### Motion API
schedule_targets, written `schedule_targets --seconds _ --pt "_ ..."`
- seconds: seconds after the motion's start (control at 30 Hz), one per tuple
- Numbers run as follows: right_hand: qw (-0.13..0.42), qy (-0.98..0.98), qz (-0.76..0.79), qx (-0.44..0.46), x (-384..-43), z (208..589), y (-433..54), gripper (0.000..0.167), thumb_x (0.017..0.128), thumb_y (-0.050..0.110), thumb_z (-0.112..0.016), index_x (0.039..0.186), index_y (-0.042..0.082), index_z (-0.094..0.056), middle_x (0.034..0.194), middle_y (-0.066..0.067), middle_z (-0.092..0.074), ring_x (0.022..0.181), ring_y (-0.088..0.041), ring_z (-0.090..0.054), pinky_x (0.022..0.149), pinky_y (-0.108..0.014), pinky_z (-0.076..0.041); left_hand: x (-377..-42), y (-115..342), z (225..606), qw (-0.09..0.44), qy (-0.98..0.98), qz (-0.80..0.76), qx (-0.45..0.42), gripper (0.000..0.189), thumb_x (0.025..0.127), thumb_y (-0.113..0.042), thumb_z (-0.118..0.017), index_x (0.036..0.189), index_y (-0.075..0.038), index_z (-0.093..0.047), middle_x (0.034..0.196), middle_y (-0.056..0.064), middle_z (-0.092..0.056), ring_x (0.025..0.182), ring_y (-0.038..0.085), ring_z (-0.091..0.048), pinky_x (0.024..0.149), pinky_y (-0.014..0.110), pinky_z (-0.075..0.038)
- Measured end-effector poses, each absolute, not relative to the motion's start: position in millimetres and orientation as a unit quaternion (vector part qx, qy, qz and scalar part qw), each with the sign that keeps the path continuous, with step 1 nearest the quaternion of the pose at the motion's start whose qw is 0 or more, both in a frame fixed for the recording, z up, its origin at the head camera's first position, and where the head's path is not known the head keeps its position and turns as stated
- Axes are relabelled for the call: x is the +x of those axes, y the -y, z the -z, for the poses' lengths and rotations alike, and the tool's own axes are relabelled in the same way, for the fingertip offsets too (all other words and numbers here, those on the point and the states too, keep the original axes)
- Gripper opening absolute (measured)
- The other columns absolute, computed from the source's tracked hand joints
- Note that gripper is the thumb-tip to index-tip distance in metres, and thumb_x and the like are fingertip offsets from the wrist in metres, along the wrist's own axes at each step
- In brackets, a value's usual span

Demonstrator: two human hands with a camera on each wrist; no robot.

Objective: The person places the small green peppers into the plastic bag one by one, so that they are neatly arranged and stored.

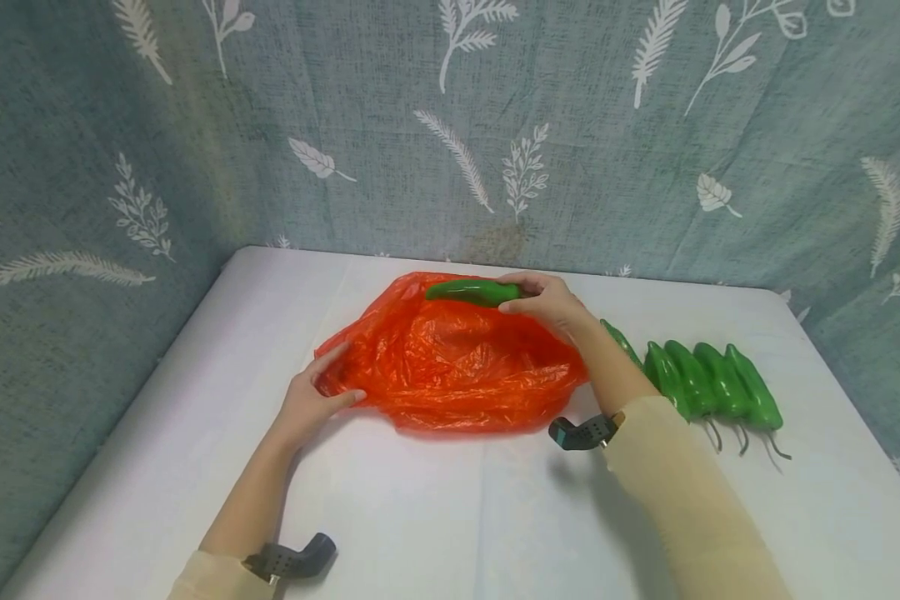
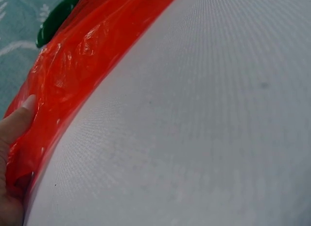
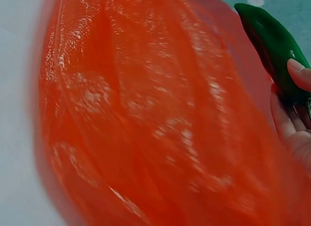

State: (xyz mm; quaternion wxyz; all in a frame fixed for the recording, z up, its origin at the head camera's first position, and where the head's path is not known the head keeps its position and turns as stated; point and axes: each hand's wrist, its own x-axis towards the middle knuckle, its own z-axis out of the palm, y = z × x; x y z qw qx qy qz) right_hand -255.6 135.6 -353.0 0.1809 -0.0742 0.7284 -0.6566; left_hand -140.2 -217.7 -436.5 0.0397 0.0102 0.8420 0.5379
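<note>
A crumpled red plastic bag (image 1: pixel 465 362) lies on the white table, its mouth spread wide. My left hand (image 1: pixel 311 404) touches the bag's left edge with thumb and index finger apart; in the left wrist view the thumb (image 2: pixel 22 120) lies against the red film. Above the bag's far rim my right hand (image 1: pixel 543 302) pinches a green chili pepper (image 1: pixel 471 291) by its stem end, the tip pointing left. The right wrist view shows that pepper (image 3: pixel 274 43) between thumb and fingers, beside the bag (image 3: pixel 146 109).
Several green chili peppers (image 1: pixel 708 382) lie side by side on the right of the table (image 1: pixel 405 517), stems toward me. One more pepper (image 1: pixel 619 340) is partly hidden by my right forearm. A grey-green leaf-patterned cloth (image 1: pixel 390 100) hangs behind and along the sides.
</note>
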Motion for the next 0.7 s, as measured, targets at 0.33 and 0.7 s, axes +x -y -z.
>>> schedule_targets --seconds 0.33,0.7 --pt "0.210 -0.718 0.664 -0.016 -265.8 375.0 -123.6 0.044 0.084 -0.003 -0.067 0.126 0.004 -0.057 0.118 -0.007 -0.059 0.100 -0.019 -0.057 0.103 -0.038 -0.043 -138.7 217.5 435.0 0.039 -0.839 -0.542 -0.001 0.085 0.078 -0.038 -0.075 0.149 -0.027 -0.030 0.151 0.006 -0.034 0.137 0.028 -0.031 0.107 0.050 -0.035" --pt "0.218 -0.736 0.641 0.002 -268.8 393.0 -121.4 0.049 0.082 -0.005 -0.068 0.128 0.004 -0.057 0.130 -0.012 -0.055 0.106 -0.020 -0.053 0.103 -0.034 -0.043 -137.7 217.2 433.8 0.040 -0.839 -0.542 0.001 0.084 0.079 -0.035 -0.075 0.149 -0.024 -0.030 0.150 0.008 -0.034 0.137 0.030 -0.030 0.108 0.053 -0.033"
